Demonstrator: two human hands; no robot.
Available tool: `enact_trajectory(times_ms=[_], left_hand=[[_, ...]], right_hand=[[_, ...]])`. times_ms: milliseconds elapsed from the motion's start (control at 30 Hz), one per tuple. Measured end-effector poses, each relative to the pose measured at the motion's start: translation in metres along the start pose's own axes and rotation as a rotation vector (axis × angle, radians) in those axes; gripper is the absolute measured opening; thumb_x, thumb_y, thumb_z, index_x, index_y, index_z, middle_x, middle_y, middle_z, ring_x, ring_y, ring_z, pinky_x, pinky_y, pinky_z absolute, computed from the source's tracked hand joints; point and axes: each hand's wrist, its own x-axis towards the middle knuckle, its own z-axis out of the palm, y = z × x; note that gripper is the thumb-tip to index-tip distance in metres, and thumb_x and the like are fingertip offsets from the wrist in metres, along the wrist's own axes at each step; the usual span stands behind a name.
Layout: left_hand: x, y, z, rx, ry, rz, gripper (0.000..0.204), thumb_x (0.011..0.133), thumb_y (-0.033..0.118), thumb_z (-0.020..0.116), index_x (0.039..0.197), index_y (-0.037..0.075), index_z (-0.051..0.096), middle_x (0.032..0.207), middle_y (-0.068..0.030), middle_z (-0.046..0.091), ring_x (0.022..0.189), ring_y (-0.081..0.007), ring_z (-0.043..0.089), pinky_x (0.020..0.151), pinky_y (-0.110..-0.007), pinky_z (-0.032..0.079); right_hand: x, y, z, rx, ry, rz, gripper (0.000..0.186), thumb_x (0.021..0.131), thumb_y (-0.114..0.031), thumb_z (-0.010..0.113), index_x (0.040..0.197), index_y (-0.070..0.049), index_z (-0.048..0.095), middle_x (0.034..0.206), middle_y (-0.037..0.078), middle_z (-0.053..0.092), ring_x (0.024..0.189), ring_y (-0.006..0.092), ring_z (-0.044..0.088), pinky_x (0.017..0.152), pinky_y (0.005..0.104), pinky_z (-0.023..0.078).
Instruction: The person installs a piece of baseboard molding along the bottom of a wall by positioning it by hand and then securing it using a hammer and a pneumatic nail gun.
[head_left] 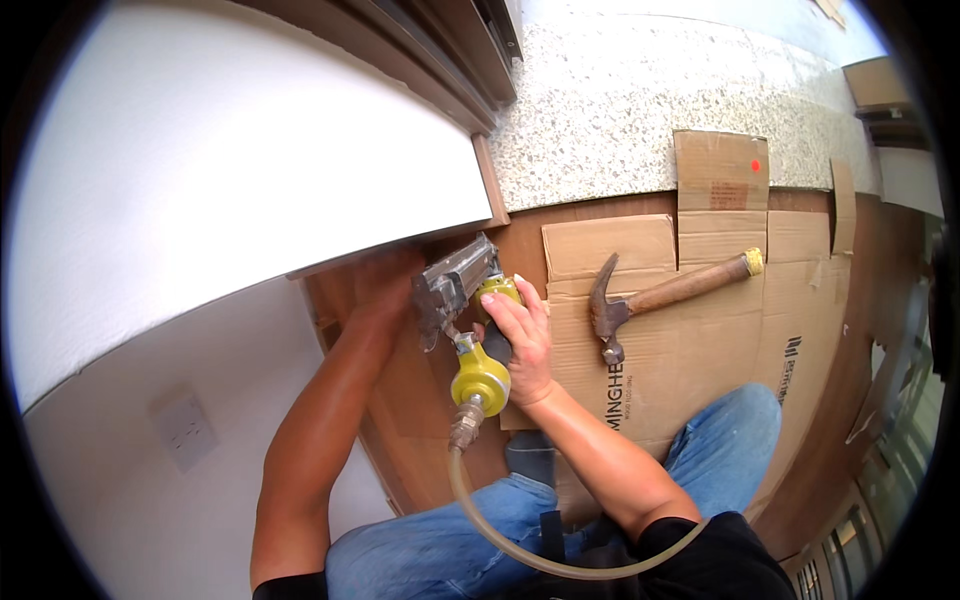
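A pneumatic nail gun (458, 285) with a dark metal magazine and yellow-green body is gripped in my right hand (522, 338), its fingers wrapped round the handle. Its front end points toward the wood trim (490, 180) along the white wall's lower corner. From the gun's yellow rear end, a clear air hose (490, 535) runs down and loops over my lap to the right. My left hand (388, 275) reaches into the shaded space beneath the white ledge, beside the magazine. Shadow and the gun hide its fingers, so I cannot see what it touches.
To the right, a claw hammer (675, 292) with a wooden handle lies on flattened cardboard (690, 370) over the brown floor. Speckled stone flooring (600, 110) lies beyond. The white wall (250, 170) closes in on the left, with an outlet plate (184, 430) low on it.
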Motion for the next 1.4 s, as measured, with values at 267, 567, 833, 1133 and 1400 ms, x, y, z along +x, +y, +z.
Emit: enact_trajectory(times_ms=[267, 567, 833, 1133, 1400], left_hand=[[0.007, -0.007, 0.017, -0.016, 0.058, 0.049, 0.024, 0.089, 0.030, 0.065, 0.104, 0.019, 0.079, 0.116, -0.0104, 0.077, 0.114, -0.0314, 0.072, 0.097, -0.045, 0.057], [0.016, -0.008, 0.018, -0.177, 0.059, -0.039, 0.033, 0.086, 0.041, 0.065, 0.101, 0.017, 0.082, 0.110, -0.0108, 0.079, 0.108, -0.0341, 0.074, 0.092, -0.044, 0.060], [0.014, -0.004, 0.015, 0.107, 0.046, -0.024, 0.028, 0.086, 0.034, 0.065, 0.101, 0.017, 0.082, 0.111, -0.0097, 0.079, 0.108, -0.0321, 0.075, 0.090, -0.045, 0.061], [0.007, -0.006, 0.013, -0.067, 0.141, 0.038, 0.026, 0.089, 0.036, 0.064, 0.100, 0.018, 0.080, 0.107, -0.0098, 0.079, 0.106, -0.0330, 0.074, 0.092, -0.046, 0.059], [0.008, -0.023, 0.036, -0.287, 0.139, 0.003, 0.026, 0.089, 0.036, 0.065, 0.101, 0.017, 0.080, 0.110, -0.0100, 0.078, 0.109, -0.0330, 0.073, 0.092, -0.045, 0.059]], right_hand=[[-0.001, 0.001, 0.004, 0.005, 0.026, 0.001, 0.049, 0.084, -0.007, 0.082, 0.132, -0.011, 0.072, 0.124, 0.009, 0.072, 0.128, 0.0442, 0.060, 0.116, 0.0529, 0.046], [-0.003, 0.004, 0.008, 0.018, 0.028, 0.006, 0.054, 0.085, -0.006, 0.081, 0.137, -0.011, 0.068, 0.131, 0.010, 0.070, 0.133, 0.0447, 0.057, 0.118, 0.0529, 0.044], [-0.010, 0.003, 0.001, 0.046, -0.008, 0.017, 0.056, 0.086, -0.007, 0.082, 0.139, -0.012, 0.068, 0.131, 0.010, 0.070, 0.135, 0.0463, 0.055, 0.117, 0.0533, 0.045], [-0.001, 0.004, 0.002, 0.040, 0.018, 0.014, 0.052, 0.085, -0.007, 0.082, 0.135, -0.012, 0.070, 0.127, 0.010, 0.071, 0.132, 0.0459, 0.056, 0.116, 0.0539, 0.045], [0.000, -0.002, 0.004, 0.034, 0.023, 0.008, 0.051, 0.085, -0.006, 0.081, 0.134, -0.011, 0.071, 0.125, 0.010, 0.071, 0.129, 0.0447, 0.058, 0.116, 0.0532, 0.045]])
